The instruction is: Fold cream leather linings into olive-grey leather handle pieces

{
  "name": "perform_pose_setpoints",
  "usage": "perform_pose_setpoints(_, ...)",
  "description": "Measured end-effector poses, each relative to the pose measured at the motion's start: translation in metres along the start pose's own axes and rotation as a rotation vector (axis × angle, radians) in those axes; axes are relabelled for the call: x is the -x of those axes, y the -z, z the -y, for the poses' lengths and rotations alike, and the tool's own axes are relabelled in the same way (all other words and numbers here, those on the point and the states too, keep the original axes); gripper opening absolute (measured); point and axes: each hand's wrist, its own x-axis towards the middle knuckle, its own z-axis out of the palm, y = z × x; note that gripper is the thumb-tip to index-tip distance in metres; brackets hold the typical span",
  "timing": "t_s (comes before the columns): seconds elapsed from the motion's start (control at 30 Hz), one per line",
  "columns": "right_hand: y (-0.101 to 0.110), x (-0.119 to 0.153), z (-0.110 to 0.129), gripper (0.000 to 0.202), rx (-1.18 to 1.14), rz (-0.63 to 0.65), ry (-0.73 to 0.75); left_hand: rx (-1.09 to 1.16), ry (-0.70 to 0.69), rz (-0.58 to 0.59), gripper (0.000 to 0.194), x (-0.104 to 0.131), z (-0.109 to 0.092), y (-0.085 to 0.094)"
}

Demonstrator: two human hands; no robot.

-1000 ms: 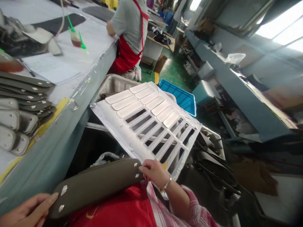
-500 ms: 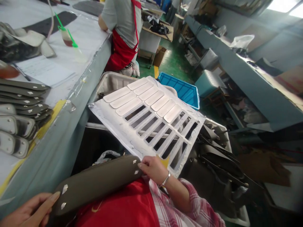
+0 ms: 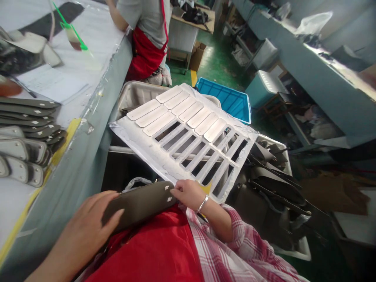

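A long dark olive leather-like panel (image 3: 141, 205) lies across my lap against the red apron. Small white patches and a stud mark its right end. My right hand (image 3: 189, 194) pinches that end between thumb and fingers. Over the panel's left part, my left hand (image 3: 95, 215) has its fingers on the far edge and its thumb on the near face, covering that end. Just beyond stands a white slatted board (image 3: 173, 147), bearing rows of pale rounded strips (image 3: 160, 123).
On the left table (image 3: 96, 88) lie stacked olive pieces (image 3: 29, 113), pale pieces with rivets (image 3: 32, 150) and a green-tipped bottle (image 3: 72, 35). A co-worker (image 3: 147, 39) stands beyond. A blue crate (image 3: 226, 100) and a bin of dark pieces (image 3: 267, 196) are to the right.
My left hand has slid from the panel's left end rightward along it, nearer my right hand, and now covers its left part. My right hand keeps its pinch on the right end.
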Motion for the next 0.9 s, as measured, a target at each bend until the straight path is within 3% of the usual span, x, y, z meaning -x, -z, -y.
perform_pose_setpoints(0.13, 0.001, 0.002, 0.002, 0.021, 0.051, -0.015, 0.018, 0.048, -0.245, 0.091, 0.073, -0.045, -0.059, -0.037)
perform_pose_setpoints(0.23, 0.000, 0.002, 0.000, 0.021, 0.074, -0.030, 0.047, 0.061, -0.288, 0.115, 0.081, -0.059, -0.075, -0.062)
perform_pose_setpoints(0.37, -0.003, 0.000, -0.004, 0.021, 0.104, -0.046, 0.064, 0.067, -0.273, 0.105, 0.075, -0.061, -0.076, -0.073)
perform_pose_setpoints(0.9, -0.004, -0.005, -0.003, 0.018, 0.077, 0.018, -0.004, 0.150, -0.230, 0.147, 0.060, -0.069, -0.081, -0.068)
